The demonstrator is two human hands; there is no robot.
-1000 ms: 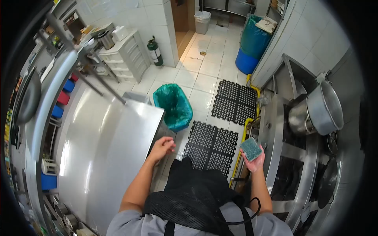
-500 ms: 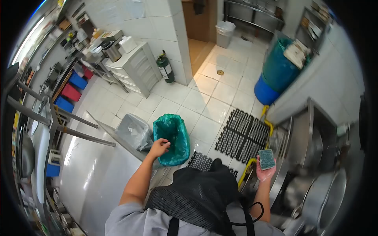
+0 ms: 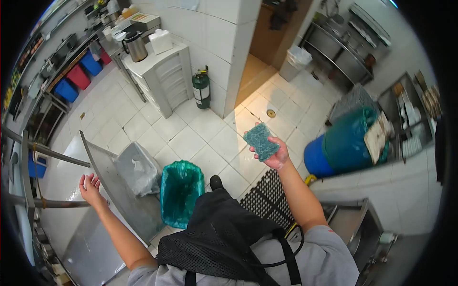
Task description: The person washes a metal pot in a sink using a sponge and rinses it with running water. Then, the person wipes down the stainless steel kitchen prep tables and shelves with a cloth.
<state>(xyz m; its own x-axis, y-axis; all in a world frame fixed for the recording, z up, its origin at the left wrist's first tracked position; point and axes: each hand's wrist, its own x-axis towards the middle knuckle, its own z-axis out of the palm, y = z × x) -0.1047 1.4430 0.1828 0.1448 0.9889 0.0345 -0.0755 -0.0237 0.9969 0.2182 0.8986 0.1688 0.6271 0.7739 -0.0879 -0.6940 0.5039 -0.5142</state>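
Observation:
My right hand [image 3: 279, 153] grips a green scouring sponge [image 3: 260, 141] and holds it up in front of me, above the tiled floor. The sponge's rough green face is turned toward the camera. Empty, with its fingers apart, my left hand [image 3: 90, 189] hovers over the steel table [image 3: 90, 243] on my left. It is close to the metal tube [image 3: 62, 203], but I cannot tell whether they touch. Below and between my hands stands a bin lined with a green bag [image 3: 182, 193].
Beside the green-lined bin is a grey bin [image 3: 136, 167] with a clear bag. A blue barrel [image 3: 334, 150] stands at right, near a black floor mat [image 3: 269, 200] and a steel sink [image 3: 353, 224]. A fire extinguisher [image 3: 201, 89] and white drawers [image 3: 164, 86] line the wall ahead.
My right hand has swung up and inward from the sink side, still holding the sponge. My left hand has moved left, from above the green-lined bin to the steel table. My view has turned.

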